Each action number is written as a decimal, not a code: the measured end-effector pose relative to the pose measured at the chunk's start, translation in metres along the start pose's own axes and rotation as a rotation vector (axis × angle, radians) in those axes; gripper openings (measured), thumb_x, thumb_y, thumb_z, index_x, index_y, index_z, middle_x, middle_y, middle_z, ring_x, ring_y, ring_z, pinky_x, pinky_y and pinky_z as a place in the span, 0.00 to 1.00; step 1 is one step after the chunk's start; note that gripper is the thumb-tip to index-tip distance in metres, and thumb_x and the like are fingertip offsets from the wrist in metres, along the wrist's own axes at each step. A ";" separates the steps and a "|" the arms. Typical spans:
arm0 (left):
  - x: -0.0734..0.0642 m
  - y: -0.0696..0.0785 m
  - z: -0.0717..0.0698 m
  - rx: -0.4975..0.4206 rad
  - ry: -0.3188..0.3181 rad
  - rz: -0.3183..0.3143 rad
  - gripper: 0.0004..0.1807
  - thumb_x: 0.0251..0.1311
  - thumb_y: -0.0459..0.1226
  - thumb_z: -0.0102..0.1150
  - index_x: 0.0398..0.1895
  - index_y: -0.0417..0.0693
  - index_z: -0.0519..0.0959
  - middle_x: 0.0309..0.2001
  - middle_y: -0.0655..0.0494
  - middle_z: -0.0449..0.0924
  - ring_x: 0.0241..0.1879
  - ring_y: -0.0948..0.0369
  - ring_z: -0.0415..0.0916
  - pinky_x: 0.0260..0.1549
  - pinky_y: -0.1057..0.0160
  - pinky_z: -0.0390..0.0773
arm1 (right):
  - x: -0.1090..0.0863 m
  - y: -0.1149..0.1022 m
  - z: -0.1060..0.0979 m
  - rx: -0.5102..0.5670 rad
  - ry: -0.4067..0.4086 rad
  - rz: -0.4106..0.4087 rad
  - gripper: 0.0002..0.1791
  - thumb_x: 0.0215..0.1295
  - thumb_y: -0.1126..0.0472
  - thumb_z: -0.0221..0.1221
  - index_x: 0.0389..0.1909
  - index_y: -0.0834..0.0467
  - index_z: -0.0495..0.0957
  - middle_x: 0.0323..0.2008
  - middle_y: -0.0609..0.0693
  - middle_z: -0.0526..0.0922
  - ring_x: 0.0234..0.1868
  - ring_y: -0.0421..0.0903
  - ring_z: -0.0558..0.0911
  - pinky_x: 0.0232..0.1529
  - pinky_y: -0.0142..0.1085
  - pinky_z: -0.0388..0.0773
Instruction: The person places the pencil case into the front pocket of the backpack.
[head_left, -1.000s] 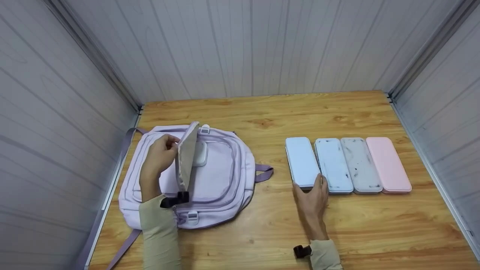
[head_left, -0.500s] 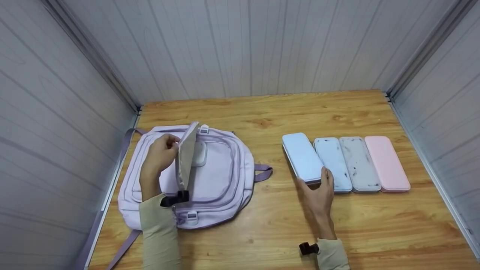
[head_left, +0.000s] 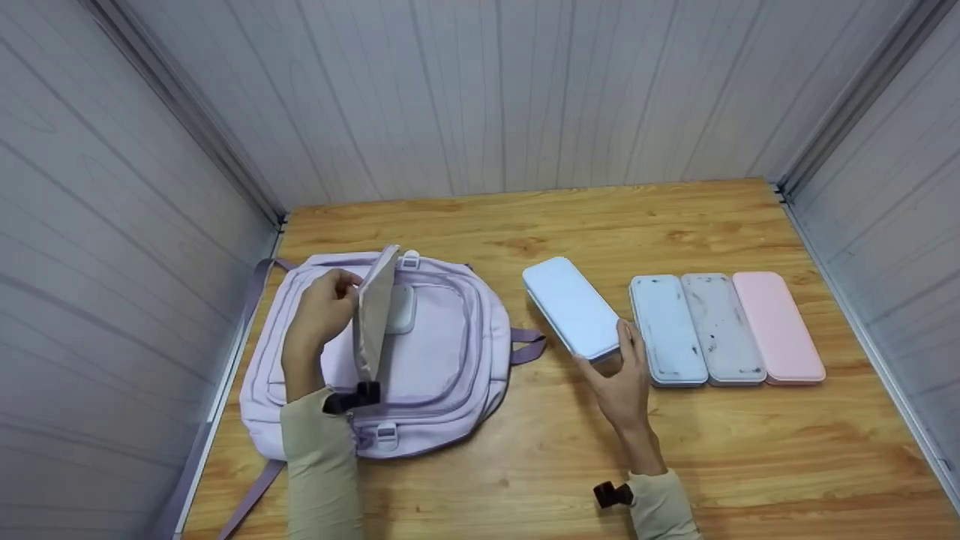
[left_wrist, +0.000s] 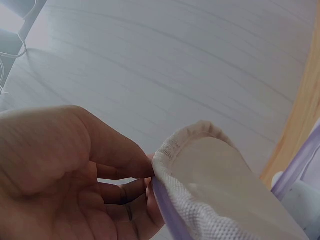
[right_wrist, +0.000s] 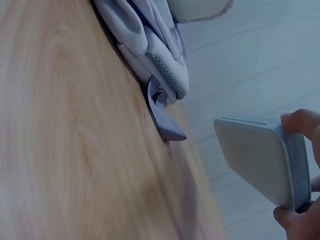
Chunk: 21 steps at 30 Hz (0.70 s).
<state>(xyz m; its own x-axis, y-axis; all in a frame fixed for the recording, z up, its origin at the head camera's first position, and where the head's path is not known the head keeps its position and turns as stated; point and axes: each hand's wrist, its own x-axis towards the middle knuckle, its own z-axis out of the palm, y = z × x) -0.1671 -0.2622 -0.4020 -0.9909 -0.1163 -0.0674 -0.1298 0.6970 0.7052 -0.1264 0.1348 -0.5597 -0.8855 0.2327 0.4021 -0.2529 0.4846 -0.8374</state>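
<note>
My left hand [head_left: 319, 311] pinches the edge of the front flap [head_left: 376, 311] of a lilac backpack [head_left: 427, 352], holding it upright. In the left wrist view, thumb and fingers meet at the flap's pale, stitched rim [left_wrist: 172, 162]. My right hand [head_left: 624, 390] grips the near end of a light blue pencil case [head_left: 574, 307], thumb on one side and fingers on the other. The case hangs tilted above the table, apart from it in the right wrist view. A white rounded square piece [head_left: 403, 309] shows partly behind the flap.
To the right lie a speckled light blue case [head_left: 667, 330], a speckled grey case [head_left: 722, 330] and a pink case [head_left: 778, 326], side by side on the wooden table [head_left: 517, 487]. Pale panels [head_left: 480, 97] wall the table. A loop strap [head_left: 529, 345] sticks out from the backpack.
My right hand has lifted the light blue pencil case from beside the others and carried it leftward, turning its far end left. The left hand and flap have stayed in place.
</note>
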 end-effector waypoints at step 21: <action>0.001 0.003 0.002 0.011 0.013 0.015 0.15 0.62 0.30 0.43 0.47 0.33 0.76 0.37 0.45 0.74 0.37 0.54 0.70 0.33 0.63 0.68 | -0.008 -0.021 0.022 0.068 -0.207 -0.156 0.48 0.43 0.57 0.75 0.68 0.59 0.65 0.66 0.61 0.65 0.67 0.58 0.65 0.65 0.24 0.56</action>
<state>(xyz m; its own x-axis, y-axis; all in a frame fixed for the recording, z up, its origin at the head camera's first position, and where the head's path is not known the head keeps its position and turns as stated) -0.1687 -0.2591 -0.4009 -0.9922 -0.1149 -0.0477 -0.1154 0.7064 0.6983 -0.1228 0.1046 -0.5538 -0.8928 -0.0208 0.4499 -0.4120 0.4415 -0.7971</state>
